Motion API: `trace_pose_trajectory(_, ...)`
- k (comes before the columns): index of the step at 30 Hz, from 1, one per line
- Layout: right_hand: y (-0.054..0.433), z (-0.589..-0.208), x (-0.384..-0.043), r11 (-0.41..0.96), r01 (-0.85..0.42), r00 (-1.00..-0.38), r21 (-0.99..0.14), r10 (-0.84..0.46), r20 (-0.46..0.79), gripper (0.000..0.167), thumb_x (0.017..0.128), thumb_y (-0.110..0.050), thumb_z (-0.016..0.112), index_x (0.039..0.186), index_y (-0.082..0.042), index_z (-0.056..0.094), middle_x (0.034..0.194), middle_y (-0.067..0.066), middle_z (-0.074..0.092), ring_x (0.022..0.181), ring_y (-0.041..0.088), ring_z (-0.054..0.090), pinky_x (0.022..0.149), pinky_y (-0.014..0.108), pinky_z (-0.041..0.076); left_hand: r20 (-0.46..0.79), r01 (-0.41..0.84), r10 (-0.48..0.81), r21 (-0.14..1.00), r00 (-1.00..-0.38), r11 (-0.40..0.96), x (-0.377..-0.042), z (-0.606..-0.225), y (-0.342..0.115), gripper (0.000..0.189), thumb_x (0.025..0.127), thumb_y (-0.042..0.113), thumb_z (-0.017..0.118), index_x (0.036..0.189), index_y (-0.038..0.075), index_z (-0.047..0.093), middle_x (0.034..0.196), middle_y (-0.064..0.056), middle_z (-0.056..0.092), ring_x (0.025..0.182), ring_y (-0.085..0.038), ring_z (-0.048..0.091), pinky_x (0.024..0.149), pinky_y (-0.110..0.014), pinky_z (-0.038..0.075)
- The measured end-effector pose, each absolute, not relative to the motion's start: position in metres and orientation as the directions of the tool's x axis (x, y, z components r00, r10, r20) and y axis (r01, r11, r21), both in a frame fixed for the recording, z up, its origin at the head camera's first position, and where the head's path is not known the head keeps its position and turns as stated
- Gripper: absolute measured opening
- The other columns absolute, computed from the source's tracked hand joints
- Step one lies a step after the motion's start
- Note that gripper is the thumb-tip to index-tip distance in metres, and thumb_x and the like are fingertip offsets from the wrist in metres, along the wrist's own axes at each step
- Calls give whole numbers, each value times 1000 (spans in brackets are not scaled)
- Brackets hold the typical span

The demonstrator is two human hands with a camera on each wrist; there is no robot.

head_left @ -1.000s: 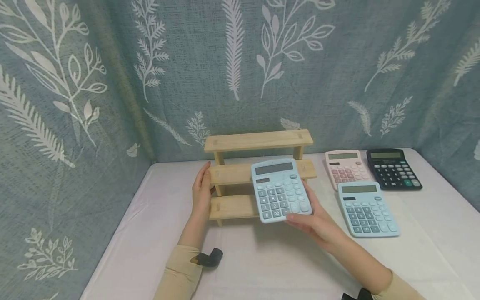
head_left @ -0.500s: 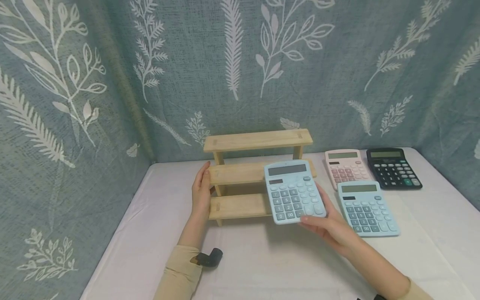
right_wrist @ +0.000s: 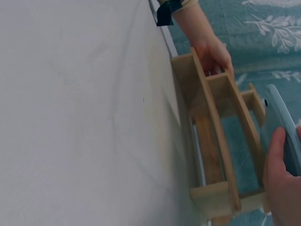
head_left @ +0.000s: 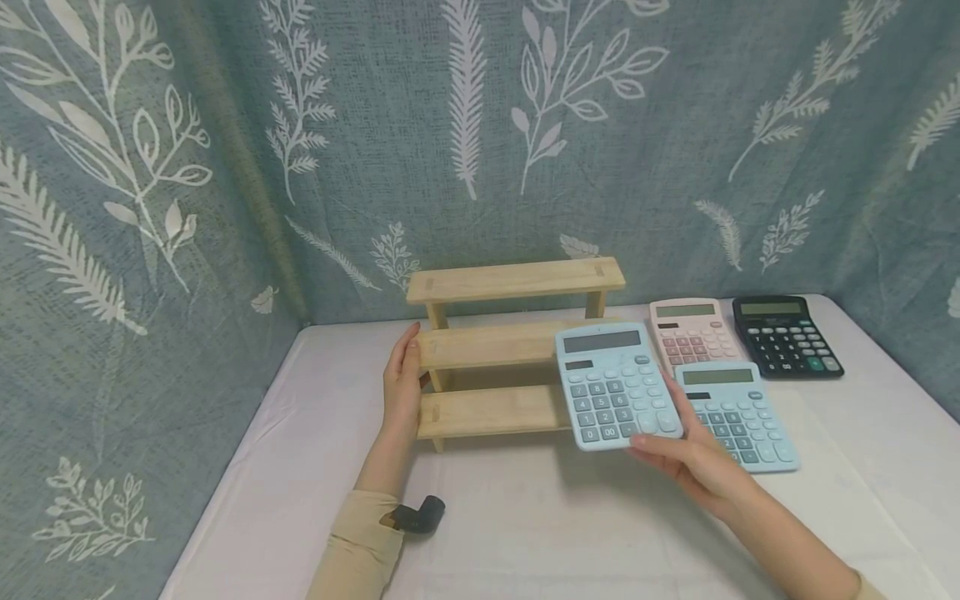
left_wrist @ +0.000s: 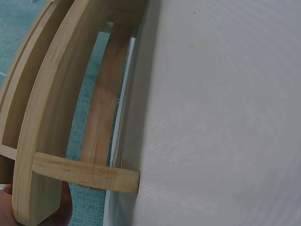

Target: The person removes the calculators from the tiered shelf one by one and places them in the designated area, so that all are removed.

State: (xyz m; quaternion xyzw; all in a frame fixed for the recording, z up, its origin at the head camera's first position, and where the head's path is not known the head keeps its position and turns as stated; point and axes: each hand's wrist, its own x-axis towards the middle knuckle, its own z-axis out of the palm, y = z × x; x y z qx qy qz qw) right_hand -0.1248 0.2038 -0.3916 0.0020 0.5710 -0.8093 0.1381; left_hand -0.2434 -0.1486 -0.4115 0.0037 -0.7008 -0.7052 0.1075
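A three-tier wooden display shelf (head_left: 517, 281) stands on the white-covered table. My left hand (head_left: 403, 383) grips the left end of its middle board, and in the left wrist view part of that hand (left_wrist: 7, 209) shows at the board's end. In my right hand (head_left: 697, 458) is a light blue calculator (head_left: 618, 387), pinched at its lower right corner with the keys facing up toward the head camera. It overlaps the right ends of the two lower boards in the head view. The right wrist view shows the calculator (right_wrist: 278, 127) edge-on beside the shelf.
To the right on the table lie a pink calculator (head_left: 686, 312), a black calculator (head_left: 787, 337) and a second light blue calculator (head_left: 750, 425), partly behind my right hand. A blue-green curtain (head_left: 360, 125) with white leaf prints hangs behind the table and along its sides.
My right hand has carried the light blue calculator rightward, from in front of the shelf's middle to its right end. My left hand and the shelf have stayed in place.
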Motion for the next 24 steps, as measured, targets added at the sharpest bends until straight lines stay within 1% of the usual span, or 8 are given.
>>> trace_pose_trajectory(9,224,-393,-124,-305,224,-965,-926,-205,-166,105,87,10,61,156,-35,-4,122,-5,60,106,17,65,91,33,53,129,132,-153,991,-980,-5,-245,-412,-149,46,107,32,35,151,15,37,152,-10,37,134,-30,38,104,-52,38)
trace_pose_trajectory(13,231,-394,-123,-301,213,-968,-930,-197,-158,105,87,10,61,156,-34,-4,121,-6,62,105,17,65,91,33,53,115,119,-146,993,-983,-20,-242,-406,-148,46,108,27,34,151,11,36,153,-12,35,136,-32,37,105,-54,37)
trace_pose_trajectory(19,245,-396,-122,-319,212,-967,-924,-208,-150,106,88,11,59,156,-35,-7,120,-6,63,104,16,66,90,32,53,108,110,-141,994,-984,-1,-226,-384,-142,45,108,21,32,150,4,34,153,-17,34,136,-36,36,106,-55,37)
trace_pose_trajectory(21,250,-397,-121,-324,210,-967,-922,-211,-146,105,88,11,59,156,-35,-7,119,-7,64,104,16,66,90,31,53,109,110,-138,994,-984,2,-223,-380,-141,45,108,21,32,150,4,34,153,-18,34,137,-36,36,106,-55,36)
trace_pose_trajectory(24,259,-398,-122,-345,190,-967,-919,-227,-115,104,89,13,56,156,-34,-7,120,-6,65,103,16,66,88,31,54,121,122,-142,993,-982,1,-230,-392,-144,46,108,26,33,150,8,35,153,-15,34,137,-34,35,106,-55,36)
